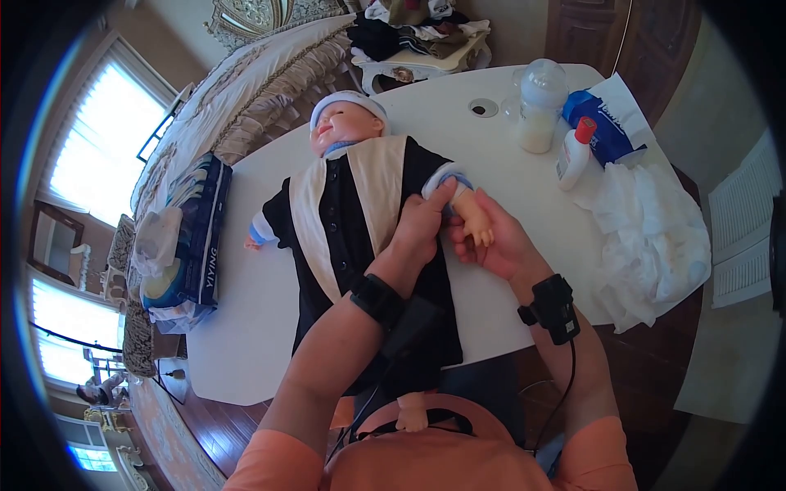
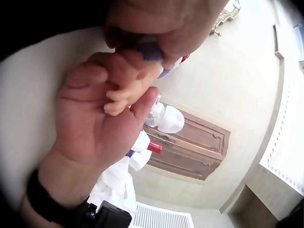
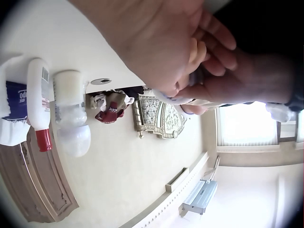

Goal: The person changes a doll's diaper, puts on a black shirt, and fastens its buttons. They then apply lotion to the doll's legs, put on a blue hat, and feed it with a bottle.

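— Where does the dressing stand?

— The doll (image 1: 360, 204) lies on its back on the white tabletop (image 1: 270, 327), cap on, black outfit with its cream collar already over the body. Both arms look to be through the sleeves.

— And the hands?

— The left hand (image 1: 417, 233) has its fingers pinched on the blue cuff (image 1: 446, 176) of the doll's arm. The right hand (image 1: 495, 245) cups the doll's small hand (image 1: 477, 225), fingers loosely curled under it.

— So what's left?

— I'd judge the sleeve end is being settled; the hem hangs over the tabletop edge and a bare foot (image 1: 412, 412) shows below, so the lower half looks unfinished.

— Anything nearby?

— A baby bottle (image 1: 540, 106), a lotion bottle (image 1: 575, 153), and a diaper pack (image 1: 196, 237).
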A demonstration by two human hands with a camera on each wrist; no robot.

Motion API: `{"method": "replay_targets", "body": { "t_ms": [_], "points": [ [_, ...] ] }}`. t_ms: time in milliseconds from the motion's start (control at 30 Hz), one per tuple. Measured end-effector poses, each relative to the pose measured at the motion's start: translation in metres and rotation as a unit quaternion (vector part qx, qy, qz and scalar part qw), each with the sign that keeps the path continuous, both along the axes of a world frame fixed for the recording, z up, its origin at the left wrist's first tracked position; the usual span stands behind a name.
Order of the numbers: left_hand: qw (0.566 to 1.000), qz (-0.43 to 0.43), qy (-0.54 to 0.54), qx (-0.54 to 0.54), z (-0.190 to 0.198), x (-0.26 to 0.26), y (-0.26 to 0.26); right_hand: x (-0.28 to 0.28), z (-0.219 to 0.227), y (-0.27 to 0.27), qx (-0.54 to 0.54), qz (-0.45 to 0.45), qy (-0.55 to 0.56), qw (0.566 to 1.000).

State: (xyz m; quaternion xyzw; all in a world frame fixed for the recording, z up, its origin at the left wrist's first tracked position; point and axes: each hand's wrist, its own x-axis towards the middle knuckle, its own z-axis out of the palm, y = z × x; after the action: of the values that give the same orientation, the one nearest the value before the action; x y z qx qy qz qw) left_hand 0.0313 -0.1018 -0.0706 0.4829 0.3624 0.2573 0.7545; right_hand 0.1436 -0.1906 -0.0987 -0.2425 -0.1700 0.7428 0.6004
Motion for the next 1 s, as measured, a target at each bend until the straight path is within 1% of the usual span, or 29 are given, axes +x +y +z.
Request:
{"method": "replay_targets", "body": {
  "t_ms": [33,67,100,133,200,233,300,333,400,433,500,533,600,633,700,733,800,833,867,900,933,967,1000],
  "points": [
    [1.000,0.000,0.000,0.000,-0.003,0.001,0.001,0.002,-0.005,0.000,0.000,0.000,0.000,1.000],
    [1.000,0.022,-0.007,-0.002,-0.006,0.002,0.002,0.004,-0.010,0.001,0.049,0.061,0.061,0.995],
    [0.999,0.045,-0.015,-0.003,-0.006,0.004,0.002,0.005,-0.009,0.001,0.099,0.123,0.122,0.980],
    [0.999,0.046,-0.016,-0.003,-0.006,0.004,0.001,0.006,-0.006,0.000,0.099,0.124,0.120,0.980],
    [0.999,0.039,-0.030,-0.007,-0.006,0.002,0.000,0.004,0.004,-0.006,0.015,0.060,-0.012,0.998],
    [0.999,0.040,-0.031,-0.007,0.000,-0.001,0.000,-0.001,0.011,-0.008,0.015,0.061,-0.013,0.998],
    [0.998,-0.033,-0.009,-0.049,0.011,-0.007,0.001,-0.012,0.024,-0.009,-0.010,-0.020,-0.010,1.000],
    [0.998,-0.034,-0.010,-0.049,0.012,-0.005,-0.001,-0.013,0.023,-0.008,-0.009,-0.020,-0.011,1.000],
    [0.998,0.024,-0.013,-0.053,0.012,0.000,-0.004,-0.014,0.017,-0.006,-0.004,-0.076,0.023,0.997],
    [0.998,0.025,-0.012,-0.053,0.011,0.000,-0.003,-0.014,0.012,-0.005,-0.005,-0.076,0.023,0.997],
    [0.998,0.020,-0.014,-0.051,0.010,0.000,-0.002,-0.014,0.002,-0.003,0.063,-0.074,0.025,0.995],
    [0.998,0.021,-0.013,-0.051,0.010,-0.001,-0.002,-0.012,0.001,-0.003,0.062,-0.074,0.025,0.995],
    [0.999,-0.015,-0.019,-0.046,0.010,-0.003,-0.001,-0.008,0.001,-0.002,0.057,-0.039,0.030,0.997],
    [0.999,-0.015,-0.019,-0.047,0.008,-0.004,0.001,-0.008,0.002,-0.004,0.057,-0.039,0.030,0.997],
    [0.995,-0.047,-0.051,-0.066,0.003,-0.006,0.005,-0.009,0.009,-0.008,0.042,0.019,0.015,0.999],
    [0.995,-0.047,-0.051,-0.066,0.001,-0.004,0.004,-0.009,0.015,-0.010,0.042,0.019,0.014,0.999],
    [0.998,0.030,-0.031,-0.047,-0.002,-0.001,0.001,-0.014,0.026,-0.012,-0.046,-0.008,-0.093,0.995],
    [0.998,0.032,-0.032,-0.047,-0.002,-0.002,0.001,-0.019,0.029,-0.012,-0.046,-0.006,-0.093,0.995],
    [0.999,0.035,-0.021,-0.031,-0.001,-0.003,0.001,-0.023,0.031,-0.012,-0.055,-0.040,-0.187,0.980],
    [0.999,0.037,-0.011,-0.015,-0.001,-0.002,0.001,-0.025,0.032,-0.012,-0.065,-0.074,-0.278,0.955],
    [0.999,0.036,-0.011,-0.016,0.000,-0.003,0.000,-0.024,0.028,-0.010,-0.066,-0.074,-0.279,0.955],
    [0.999,0.037,0.008,0.003,0.000,-0.002,0.000,-0.023,0.021,-0.007,-0.058,-0.127,-0.375,0.916],
    [0.999,0.038,0.027,0.022,0.002,-0.002,-0.001,-0.023,0.014,-0.004,-0.050,-0.179,-0.467,0.865]
  ]
}}
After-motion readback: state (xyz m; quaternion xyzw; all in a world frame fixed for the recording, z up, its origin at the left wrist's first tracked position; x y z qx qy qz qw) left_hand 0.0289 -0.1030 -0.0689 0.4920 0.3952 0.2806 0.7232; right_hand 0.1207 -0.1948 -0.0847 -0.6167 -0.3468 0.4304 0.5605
